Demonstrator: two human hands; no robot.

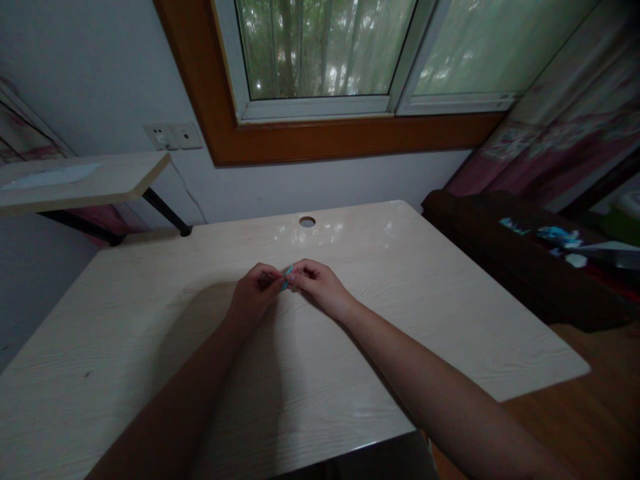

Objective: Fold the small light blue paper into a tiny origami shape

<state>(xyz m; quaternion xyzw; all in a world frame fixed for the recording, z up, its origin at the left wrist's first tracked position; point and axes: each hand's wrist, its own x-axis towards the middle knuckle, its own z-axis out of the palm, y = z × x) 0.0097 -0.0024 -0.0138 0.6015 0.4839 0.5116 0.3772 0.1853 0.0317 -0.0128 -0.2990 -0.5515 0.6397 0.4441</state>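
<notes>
Between the fingertips of both hands is a small light-blue item [287, 277], too small and too covered to tell its kind. My left hand [254, 292] pinches it from the left, thumb and fingers pressed together. From the right, my right hand [320, 285] closes its thumb and fingers on the same item. The two hands nearly touch, over the middle of the pale wood-grain desk [400, 300]. Most of the item is hidden by the fingers.
A raised shelf [145, 177] on black legs stands at the desk's back left. Near the far edge is a round cable hole [307, 222]. Behind is a window [325, 60] above the wall. A dark wooden piece of furniture [480, 233] with blue items stands right.
</notes>
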